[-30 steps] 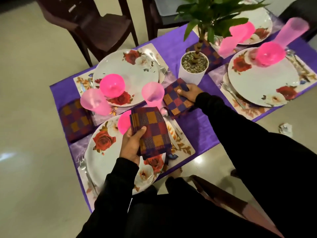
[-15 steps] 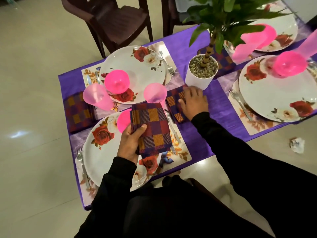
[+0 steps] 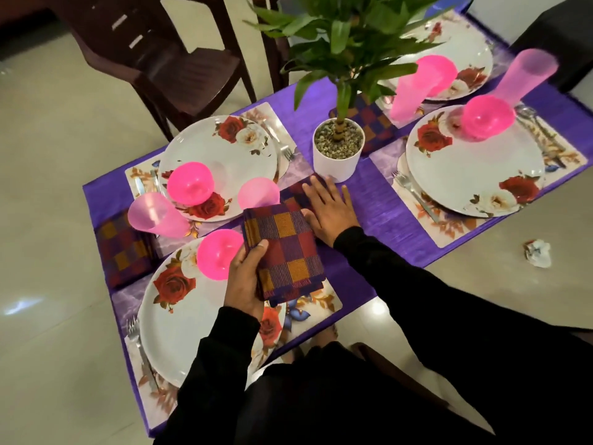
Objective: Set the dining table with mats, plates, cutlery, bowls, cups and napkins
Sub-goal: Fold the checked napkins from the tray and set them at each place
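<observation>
Head view shows the right hand [image 3: 332,213] flat, fingers straight, pressing a laid napkin [image 3: 296,194] just in front of the white plant pot [image 3: 337,162]. Nearer the person than that pot, the left hand [image 3: 245,277] grips the napkin stack [image 3: 284,252], its long side running away from her, close beside the right hand.

My left hand [image 3: 244,281] grips a stack of checked napkins [image 3: 284,252] over the near plate [image 3: 179,319]. Right hand [image 3: 332,213] lies flat on another napkin [image 3: 296,194], just by the plant pot [image 3: 337,155].
</observation>
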